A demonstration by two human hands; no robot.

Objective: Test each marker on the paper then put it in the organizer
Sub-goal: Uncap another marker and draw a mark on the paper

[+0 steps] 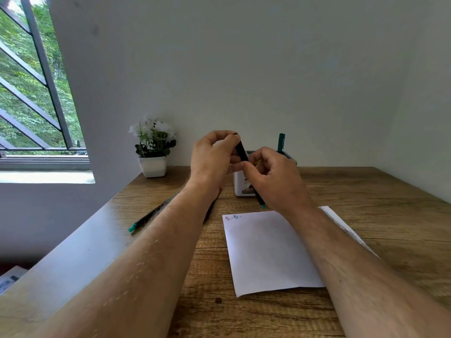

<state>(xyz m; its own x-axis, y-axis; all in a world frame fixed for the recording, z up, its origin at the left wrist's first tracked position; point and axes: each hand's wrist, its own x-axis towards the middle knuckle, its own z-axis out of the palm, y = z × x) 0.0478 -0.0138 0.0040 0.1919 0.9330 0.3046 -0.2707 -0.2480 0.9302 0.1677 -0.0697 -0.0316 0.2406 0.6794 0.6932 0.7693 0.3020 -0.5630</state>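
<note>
My left hand point(212, 156) pinches the black cap point(241, 150) of a marker, raised above the desk. My right hand point(273, 178) grips the marker's dark body point(259, 198), whose teal end points down toward the paper. The cap and body meet between my hands. The white paper point(266, 252) lies on the desk with two small scribbles, one red and one blue, at its top left corner. The white organizer point(241, 186) stands behind my hands, with a green marker point(281, 142) upright in it. Another dark marker with a teal end point(146, 219) lies on the desk beside my left forearm.
A white pot with white flowers point(153, 152) stands at the back left of the wooden desk point(378, 215). The wall runs close behind the organizer. A barred window point(31, 93) is at the left. Something red point(220, 190) peeks out under my left wrist.
</note>
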